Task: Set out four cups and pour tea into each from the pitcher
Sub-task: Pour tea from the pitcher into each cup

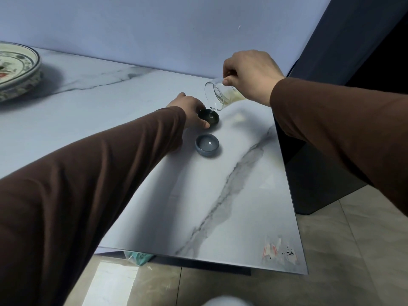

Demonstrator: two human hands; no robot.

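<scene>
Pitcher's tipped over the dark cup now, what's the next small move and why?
Probably keep pouring briefly, then level the glass pitcher in the right hand: tea is running into the dark cup, steadied by the left hand; the blue cup looks filled.

White marble-look tabletop with grey veining (242, 195), one corner over a glossy tiled floor (353, 250). Directly on it: small dark glazed cup (212, 119), small blue-grey glazed cup (207, 144) just beside it on the near side, not touching. Far left edge: stack of painted ceramic plates (15, 69), well apart from both cups.
</scene>
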